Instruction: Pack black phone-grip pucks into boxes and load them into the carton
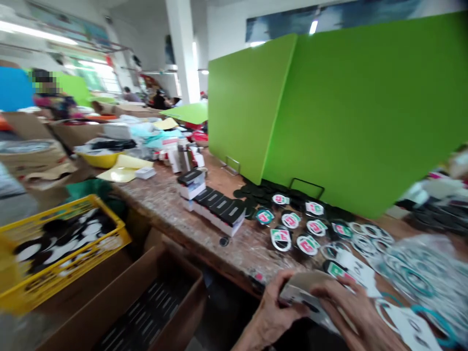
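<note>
At the table's front edge, my left hand (272,309) grips the near end of a small pale box (305,287), blurred, with a grey-brown top and a whitish side. My right hand (353,307) is closed over the box's other end, its fingers bent across the top. Just beyond lie several round black discs with white rings and pink-green labels (307,245). White and teal rings (369,239) are to the right, beside a clear plastic bag (424,278) of more rings. White number cards (360,273) lie close to my right hand.
A row of small black-topped boxes (219,207) stands on the worn table (164,200). Green boards (347,122) rise behind it. Below left are a yellow crate (120,236) of discs and a carton (190,287) of black boxes. Other people (54,97) are in the background.
</note>
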Demonstrator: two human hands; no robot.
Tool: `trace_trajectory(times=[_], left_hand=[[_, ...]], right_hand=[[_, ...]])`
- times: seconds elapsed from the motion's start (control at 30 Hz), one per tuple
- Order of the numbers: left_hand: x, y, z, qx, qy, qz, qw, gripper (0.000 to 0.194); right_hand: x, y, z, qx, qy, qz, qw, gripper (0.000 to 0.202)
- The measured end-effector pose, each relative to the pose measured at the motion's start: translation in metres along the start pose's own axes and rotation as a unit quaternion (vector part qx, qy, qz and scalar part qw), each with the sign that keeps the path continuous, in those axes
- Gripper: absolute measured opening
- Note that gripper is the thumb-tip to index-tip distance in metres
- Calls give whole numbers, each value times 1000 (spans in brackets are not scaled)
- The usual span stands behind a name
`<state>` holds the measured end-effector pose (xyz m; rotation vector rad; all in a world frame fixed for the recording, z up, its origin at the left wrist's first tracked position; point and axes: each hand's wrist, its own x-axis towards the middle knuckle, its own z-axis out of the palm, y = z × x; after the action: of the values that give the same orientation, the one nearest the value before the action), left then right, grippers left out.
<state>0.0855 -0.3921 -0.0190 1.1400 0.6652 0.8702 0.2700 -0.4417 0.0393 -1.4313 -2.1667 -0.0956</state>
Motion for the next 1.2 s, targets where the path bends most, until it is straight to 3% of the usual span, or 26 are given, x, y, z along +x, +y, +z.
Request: trace_trajectory(times=[0.13, 0.23, 0.33, 0.53, 0.67, 0.73, 0.87, 1.0, 1.03, 1.1, 1.13, 1.2], left_hand=[[8, 6, 0, 33, -7, 14, 999, 58], [20, 13, 9, 50, 70, 43, 995, 39], [28, 12, 19, 51, 126, 58, 989, 32], [30, -4, 19, 41, 206, 79, 975, 27], [24, -4, 13, 33, 240, 62, 968, 28], [19, -5, 11, 38, 231, 79, 969, 34], [14, -17, 2, 127, 134, 148, 972, 52], [19, -31, -10, 260, 99, 277, 920, 48], [20, -32, -12, 281, 94, 300, 907, 45], [22, -31, -13, 311, 83, 318, 892, 43], [22, -30, -14, 320, 79, 318, 889, 43], [21, -27, -14, 327, 77, 313, 888, 43]], right_hand=[[13, -9, -3, 18, -38, 27, 999, 19], [13, -15, -4, 18, -33, 65, 997, 23], [13, -20, -6, 35, -18, 83, 996, 23], [18, -26, 4, 10, 24, 72, 997, 27], [11, -34, 19, -58, 52, -2, 997, 29], [7, -34, 23, -76, 51, -19, 996, 33], [6, -24, 26, -75, 39, -3, 996, 31], [-2, -13, 26, -37, 54, -23, 998, 39], [-4, -11, 26, -8, 70, -8, 997, 44], [-9, -11, 27, 99, 113, 90, 985, 48], [-9, -11, 27, 179, 126, 160, 963, 46], [-7, -13, 28, 366, 127, 271, 881, 43]])
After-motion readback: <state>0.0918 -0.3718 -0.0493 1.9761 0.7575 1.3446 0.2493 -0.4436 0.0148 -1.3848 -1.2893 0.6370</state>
